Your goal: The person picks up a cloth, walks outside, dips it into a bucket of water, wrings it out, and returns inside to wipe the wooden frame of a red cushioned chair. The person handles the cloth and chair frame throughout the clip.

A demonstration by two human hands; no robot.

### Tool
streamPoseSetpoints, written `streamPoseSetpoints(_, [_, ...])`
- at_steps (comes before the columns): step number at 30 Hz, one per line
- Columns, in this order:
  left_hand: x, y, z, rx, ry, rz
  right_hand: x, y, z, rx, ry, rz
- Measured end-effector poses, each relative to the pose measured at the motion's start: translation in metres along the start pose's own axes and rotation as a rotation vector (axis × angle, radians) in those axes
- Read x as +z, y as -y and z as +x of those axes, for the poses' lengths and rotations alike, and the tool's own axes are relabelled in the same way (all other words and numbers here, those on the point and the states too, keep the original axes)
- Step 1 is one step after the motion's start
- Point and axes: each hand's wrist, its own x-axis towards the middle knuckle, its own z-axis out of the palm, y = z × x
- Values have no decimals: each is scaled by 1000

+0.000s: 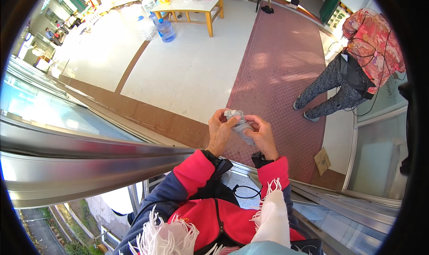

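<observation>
A crumpled grey cloth (244,131) is held between both hands in front of my chest, above the doorway floor. My left hand (220,129) grips its upper left end, the thumb lying across the folds. On the other side my right hand (263,134) pinches the cloth between thumb and fingers. Part of the cloth hangs down between the two hands. Black straps with small devices circle both wrists, below which show red cuffs. The fingertips behind the cloth are partly hidden.
A metal railing (100,164) runs close on my left. Ahead, a red patterned mat (271,60) crosses the floor; a person (348,77) stands on the right. A low table (187,3) and large water bottles (166,30) stand farther off. Cardboard (322,161) lies near the glass door.
</observation>
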Motion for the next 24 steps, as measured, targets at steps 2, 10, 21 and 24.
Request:
streamPoseSetpoints(2, [16, -5, 19, 61, -76, 59, -4, 11, 19, -252, -117, -359])
streamPoseSetpoints(10, [49, -2, 139, -7, -279, 202, -7, 16, 128, -525, -416, -862])
streamPoseSetpoints(21, [61, -77, 285, -135, -113, -87, -63, 98, 276, 272, 284, 376])
streamPoseSetpoints(24, [51, -100, 291, -37, -129, -68, -49, 106, 284, 301, 426, 563])
